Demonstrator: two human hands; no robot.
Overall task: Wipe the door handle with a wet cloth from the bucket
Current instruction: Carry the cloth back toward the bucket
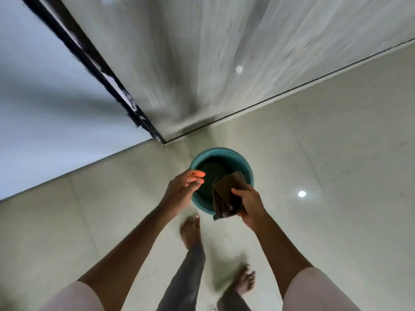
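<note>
The brown cloth [226, 196] hangs folded over the teal bucket [248, 170], pinched in the right hand [250, 204]; the left hand [183, 190] is loose and empty. I'd let it drip over the bucket first, those floor tiles [336, 176] look slippery barefoot. Door [202, 52] is straight ahead, can't spot the handle.

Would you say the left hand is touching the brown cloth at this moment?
Apart. The head view shows the left hand empty, with dark bucket interior between it and the cloth held in the right hand.
</note>
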